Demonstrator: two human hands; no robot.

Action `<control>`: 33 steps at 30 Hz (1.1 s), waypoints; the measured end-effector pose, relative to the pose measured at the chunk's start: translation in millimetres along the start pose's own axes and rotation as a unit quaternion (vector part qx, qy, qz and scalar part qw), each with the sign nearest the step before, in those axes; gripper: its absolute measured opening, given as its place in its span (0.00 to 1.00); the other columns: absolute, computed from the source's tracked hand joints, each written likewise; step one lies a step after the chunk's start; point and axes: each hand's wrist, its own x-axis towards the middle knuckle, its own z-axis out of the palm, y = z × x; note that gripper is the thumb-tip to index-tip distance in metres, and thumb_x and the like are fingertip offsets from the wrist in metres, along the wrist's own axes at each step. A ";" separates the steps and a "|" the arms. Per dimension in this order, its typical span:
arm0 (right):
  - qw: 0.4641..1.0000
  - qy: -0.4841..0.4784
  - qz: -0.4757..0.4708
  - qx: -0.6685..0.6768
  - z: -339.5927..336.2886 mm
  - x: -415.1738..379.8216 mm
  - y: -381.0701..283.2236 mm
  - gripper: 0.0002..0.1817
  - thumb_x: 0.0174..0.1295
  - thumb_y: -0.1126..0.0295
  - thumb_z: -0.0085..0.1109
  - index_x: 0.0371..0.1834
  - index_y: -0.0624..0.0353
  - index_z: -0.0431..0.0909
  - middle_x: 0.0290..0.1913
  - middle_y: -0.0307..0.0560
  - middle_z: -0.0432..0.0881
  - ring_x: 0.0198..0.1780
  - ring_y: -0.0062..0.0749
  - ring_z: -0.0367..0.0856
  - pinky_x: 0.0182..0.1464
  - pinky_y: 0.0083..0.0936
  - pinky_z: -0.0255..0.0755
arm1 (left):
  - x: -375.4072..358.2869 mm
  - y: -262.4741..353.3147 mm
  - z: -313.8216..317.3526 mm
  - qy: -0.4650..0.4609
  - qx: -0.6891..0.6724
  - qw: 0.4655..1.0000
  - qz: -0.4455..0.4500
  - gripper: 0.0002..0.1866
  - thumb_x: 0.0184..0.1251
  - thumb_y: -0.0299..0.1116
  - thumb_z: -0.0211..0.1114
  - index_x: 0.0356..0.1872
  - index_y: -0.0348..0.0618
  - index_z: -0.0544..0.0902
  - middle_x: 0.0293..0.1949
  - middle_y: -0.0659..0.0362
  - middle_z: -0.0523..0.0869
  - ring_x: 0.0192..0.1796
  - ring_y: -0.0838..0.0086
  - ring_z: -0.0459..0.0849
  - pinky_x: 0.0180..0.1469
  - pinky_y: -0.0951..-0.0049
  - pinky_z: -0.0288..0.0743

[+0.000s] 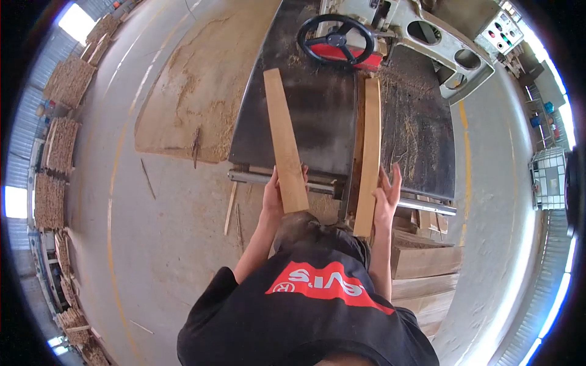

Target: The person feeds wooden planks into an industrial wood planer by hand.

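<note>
My left hand is wrapped around the near part of a light wooden board, with fingertips showing at both edges. That board slants away from me over the dark machine table, its near end overhanging the front edge. A second wooden board lies lengthwise along the strip in the middle of the table. Beside its right edge is my right hand, fingers stretched and apart, with the thumb side close against the wood.
A black handwheel and pale machine frame stand at the table's far end. A metal rail runs along the front. Stacked timber is at my right. Sawdust covers a floor sheet; plank piles line the left wall.
</note>
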 end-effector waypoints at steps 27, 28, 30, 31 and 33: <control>0.903 0.055 -0.096 -0.415 14.6 24.9 64.7 0.35 0.71 0.75 0.62 0.83 0.58 0.68 0.60 0.69 0.88 0.58 0.66 0.90 0.56 0.48 0.84 | 24.2 -52.4 30.1 -0.147 0.875 0.411 0.210 0.83 0.38 0.70 0.90 0.87 0.23 0.54 0.85 0.26 0.58 0.91 0.31 0.47 0.86 0.33 0.49; 0.904 0.055 -0.085 -0.415 17.3 24.1 62.8 0.35 0.71 0.75 0.62 0.83 0.58 0.68 0.60 0.70 0.88 0.58 0.67 0.90 0.56 0.48 0.84 | 30.3 -50.7 31.4 -0.162 0.876 0.406 0.202 0.83 0.37 0.69 0.90 0.87 0.23 0.53 0.85 0.26 0.58 0.91 0.31 0.47 0.86 0.33 0.49; 0.899 0.050 -0.107 -0.422 20.1 23.1 60.1 0.36 0.71 0.74 0.64 0.84 0.59 0.66 0.59 0.70 0.88 0.57 0.70 0.90 0.55 0.50 0.84 | 38.3 -47.3 29.5 -0.181 0.877 0.401 0.192 0.83 0.35 0.66 0.91 0.87 0.23 0.54 0.85 0.27 0.58 0.91 0.31 0.47 0.86 0.33 0.49; 0.896 0.050 -0.117 -0.425 21.6 23.0 59.6 0.37 0.71 0.74 0.65 0.84 0.60 0.66 0.59 0.70 0.88 0.57 0.70 0.90 0.55 0.51 0.84 | 43.6 -46.5 28.3 -0.187 0.877 0.399 0.192 0.83 0.34 0.64 0.92 0.87 0.24 0.54 0.85 0.27 0.59 0.91 0.32 0.47 0.86 0.33 0.49; 0.896 0.051 -0.106 -0.429 23.9 21.9 55.7 0.37 0.71 0.74 0.67 0.84 0.61 0.65 0.58 0.71 0.89 0.56 0.71 0.90 0.55 0.52 0.85 | 51.6 -40.5 32.1 -0.196 0.883 0.382 0.192 0.79 0.34 0.57 0.93 0.86 0.24 0.57 0.84 0.27 0.62 0.91 0.33 0.49 0.86 0.34 0.52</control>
